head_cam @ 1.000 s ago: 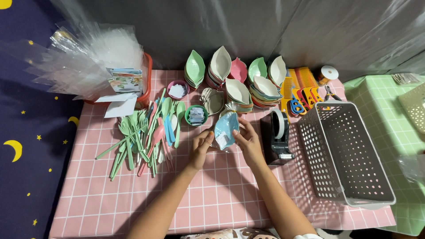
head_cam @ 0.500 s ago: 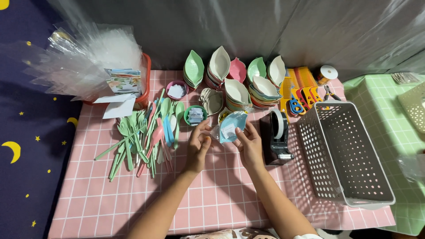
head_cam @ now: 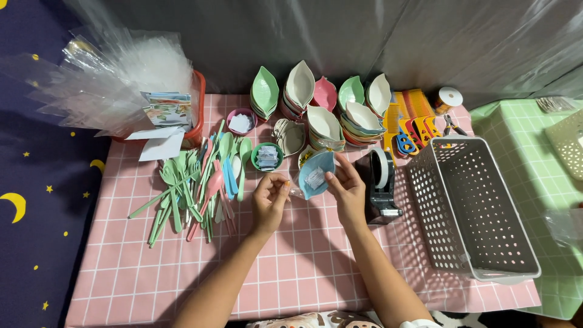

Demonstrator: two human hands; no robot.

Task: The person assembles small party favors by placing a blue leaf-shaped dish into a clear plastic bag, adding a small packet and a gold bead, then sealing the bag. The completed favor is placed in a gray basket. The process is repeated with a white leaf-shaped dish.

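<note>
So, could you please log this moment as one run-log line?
left hand: pinching wrap at dish edge | right hand: holding blue leaf-shaped dish | tape dispenser: right of hands | surface: pink checked table

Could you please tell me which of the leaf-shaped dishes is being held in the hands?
The light blue leaf-shaped plastic dish, held between the left hand and right hand. The other dishes, green, cream and pink, sit stacked at the table's back.

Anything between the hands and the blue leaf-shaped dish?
Nothing visible. The blue dish is held above the pink table, right hand gripping its right edge, left hand at its lower-left tip.
</note>
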